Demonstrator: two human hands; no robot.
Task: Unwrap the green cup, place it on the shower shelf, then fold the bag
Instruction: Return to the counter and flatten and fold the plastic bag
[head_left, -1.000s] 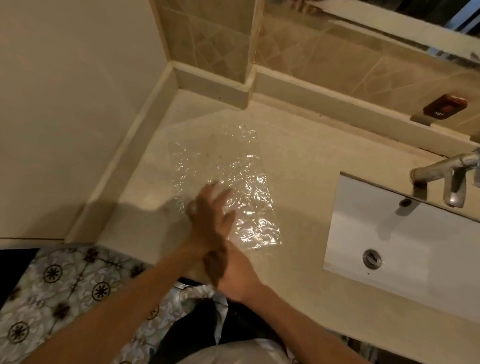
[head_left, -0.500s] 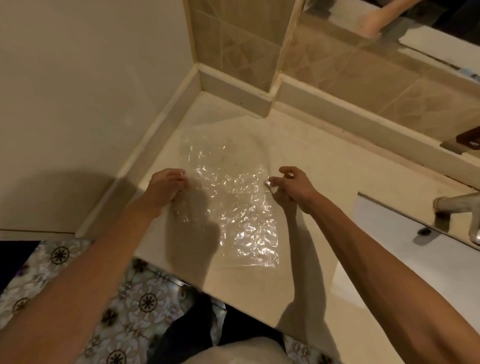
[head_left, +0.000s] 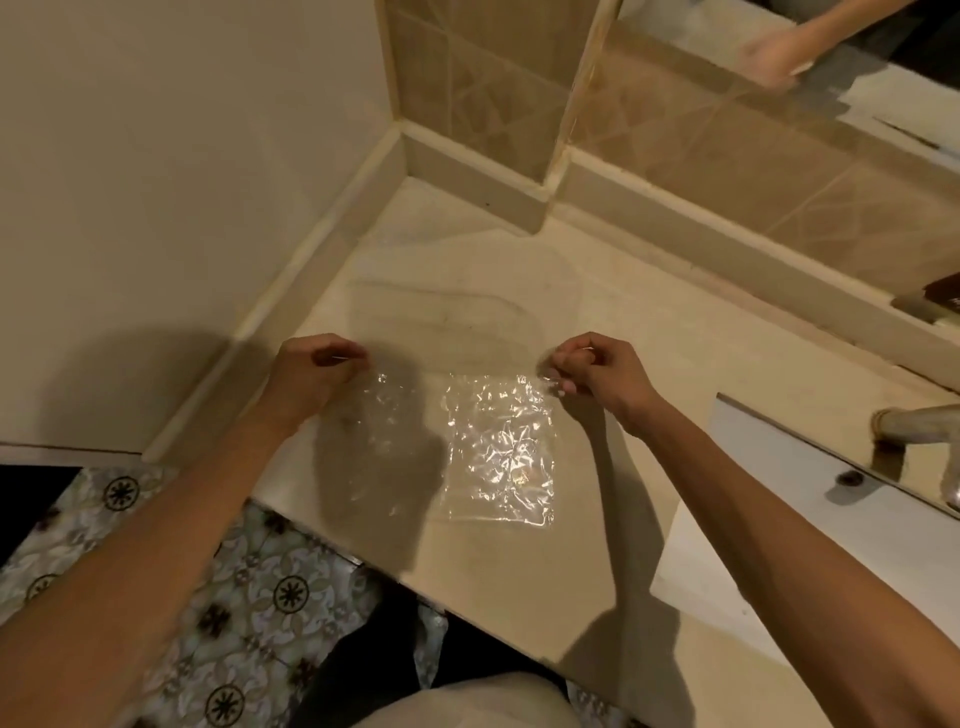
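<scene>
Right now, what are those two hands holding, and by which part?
The clear plastic bag: the left hand pinches its far left corner, the right hand its far right corner, over the counter.

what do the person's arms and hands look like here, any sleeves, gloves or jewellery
Both forearms are bare up to the frame edge, with no sleeves in view. The left hand and right hand wear no gloves; no rings, watch or wristband can be seen.

No readable text, labels, brands, numbers. Dark switch (head_left: 945, 299) at right edge carries pale marks, cut off, too blurred to read.
</scene>
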